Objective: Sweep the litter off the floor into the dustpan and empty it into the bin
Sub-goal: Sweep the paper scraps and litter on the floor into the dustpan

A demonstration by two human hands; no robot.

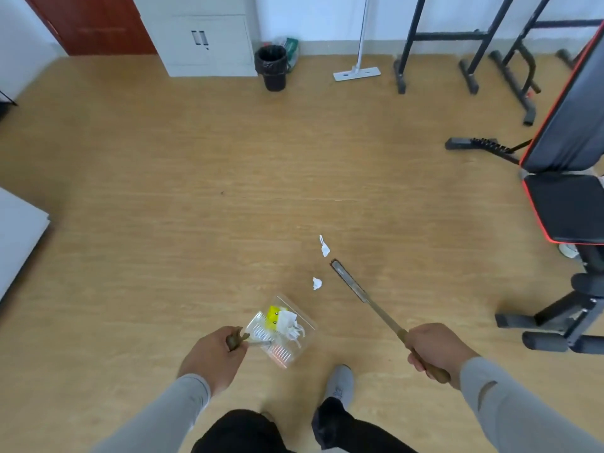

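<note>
Left hand (214,353) grips the dustpan's brown handle; the clear plastic dustpan (281,335) hangs low over the floor w/ a yellow wrapper (274,316) and crumpled white paper already inside. Right hand (436,349) is clenched round the wooden grip of the broom (366,297), whose narrow dark head points fwd just beside two white paper scraps: one nearer (316,283), one further out (324,246), both still on the floor (163,191), apart from the pan. Scraps look v. light and soft, prob. tissue, so they'd likely skid or flutter under a hard stroke; short gentle strokes w/ the pan lip flat down seem best. Pan looks thin, stiff, light, so hold at the handle end and keep it level, else the loose load may slide out. Bin (273,68), black-lined, stands well apart by the far wall next to a white cabinet (209,44).
</note>
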